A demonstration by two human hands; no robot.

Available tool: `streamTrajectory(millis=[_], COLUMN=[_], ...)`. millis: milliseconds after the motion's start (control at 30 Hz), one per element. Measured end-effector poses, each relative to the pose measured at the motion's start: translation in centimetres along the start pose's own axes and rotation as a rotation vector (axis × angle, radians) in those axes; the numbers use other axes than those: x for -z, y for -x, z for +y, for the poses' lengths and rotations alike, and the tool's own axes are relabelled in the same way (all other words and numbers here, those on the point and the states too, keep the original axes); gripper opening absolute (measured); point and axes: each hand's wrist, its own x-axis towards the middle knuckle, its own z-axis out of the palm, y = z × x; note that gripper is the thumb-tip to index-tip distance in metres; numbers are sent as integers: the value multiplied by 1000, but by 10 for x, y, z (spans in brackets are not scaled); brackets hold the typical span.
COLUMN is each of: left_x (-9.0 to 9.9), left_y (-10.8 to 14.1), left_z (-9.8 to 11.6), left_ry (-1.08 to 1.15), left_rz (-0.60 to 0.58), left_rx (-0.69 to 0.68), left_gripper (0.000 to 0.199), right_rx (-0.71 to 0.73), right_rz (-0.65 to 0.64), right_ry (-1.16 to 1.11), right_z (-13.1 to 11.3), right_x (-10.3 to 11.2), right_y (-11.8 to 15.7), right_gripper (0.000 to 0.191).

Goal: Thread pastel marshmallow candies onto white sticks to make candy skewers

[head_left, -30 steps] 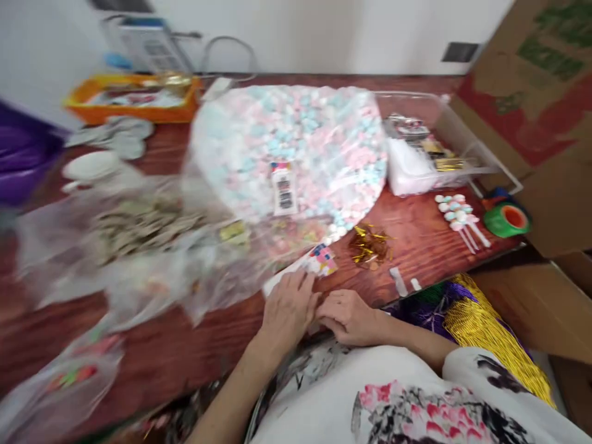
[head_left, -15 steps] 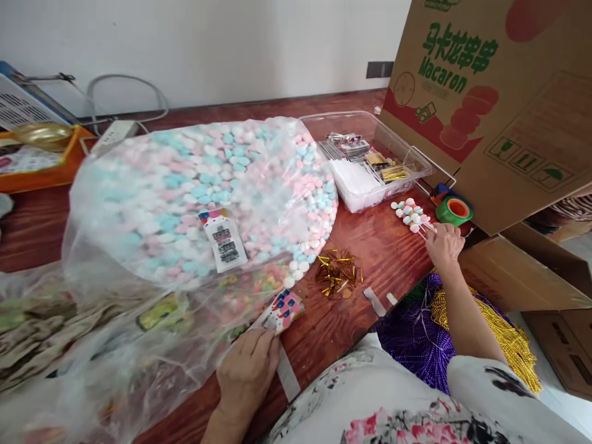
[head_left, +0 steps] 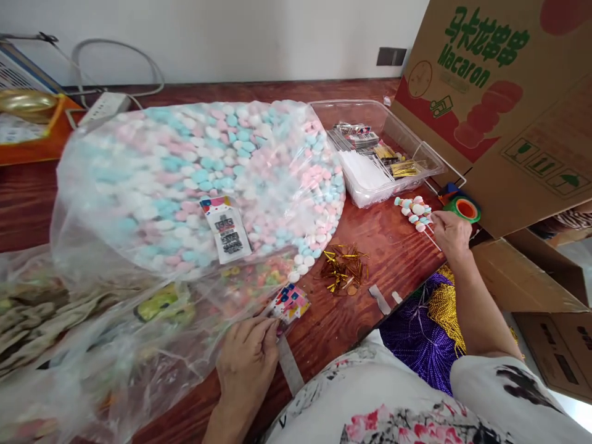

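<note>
My right hand (head_left: 452,237) is closed around the stick end of a candy skewer, at the small pile of skewers (head_left: 417,209) on the table's right side. These carry pink, white and blue balls on thin white sticks; how many sticks are in my fingers is hidden. Near the front edge, my left hand (head_left: 247,354) has its fingers closed on the lower end of a small printed packet (head_left: 290,303) with a colourful top. Just beyond that packet lies a loose heap of gold twist ties (head_left: 345,269).
A big clear bag of pastel candies (head_left: 208,172) fills the middle, a printed packet (head_left: 226,231) on top. Behind the skewers stands a clear plastic tub (head_left: 370,198) with white sticks and ties. Green tape (head_left: 466,209) and a Macaron carton (head_left: 490,142) are at right.
The view has shifted slightly. My right hand has moved over the skewers' sticks with its fingers more curled, and the skewers lie a little differently. My left hand stays at the packet.
</note>
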Motion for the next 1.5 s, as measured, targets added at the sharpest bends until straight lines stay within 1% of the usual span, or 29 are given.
streamTrajectory(millis=[67, 167, 300, 400, 500, 567, 733, 833, 933, 1033, 1167, 1333, 1400, 1500], left_x=[-1, -2, -3, -2, -2, -3, -4, -5, -4, -2, 2, 3, 1, -1], left_y=[1, 4, 2, -1, -1, -1, 2, 3, 4, 4, 3, 4, 6, 8], left_z=[0, 4, 15, 22, 23, 21, 14, 12, 14, 16, 17, 11, 8, 5], left_ry=[-49, -195, -351, -404, -407, -386, -314, -278, -272, -270, -227, -193, -180, -136], left_rz=[9, -10, -71, -97, -94, -82, -59, -21, -3, -12, -49, -92, -80, -41], left_rx=[-28, -86, -98, -86, -86, -86, -76, -51, -51, -61, -74, -78, -59, -32], left_gripper=[6, 6, 15, 17, 15, 15, 11, 8, 9, 13, 19, 19, 18, 16], right_rx=[7, 18, 65, 120, 180, 194, 214, 243, 259, 277, 388, 507, 532, 554], right_rz=[-6, -87, -235, -305, -344, -369, -451, -498, -534, -574, -621, -678, -699, -703], right_ry=[60, 194, 318, 380, 413, 440, 520, 551, 563, 596, 655, 745, 750, 734], right_z=[-3, -3, -5, -7, -9, -11, -24, -33, -36, -36, -41, -55, -58, -55], right_x=[14, 28, 31, 26, 24, 25, 38, 44, 44, 42, 38, 38, 39, 39], right_y=[-15, -42, -75, -90, -99, -103, -112, -118, -126, -136, -151, -166, -167, -165], right_gripper=[36, 36, 34, 33, 34, 34, 33, 31, 31, 29, 29, 29, 30, 31])
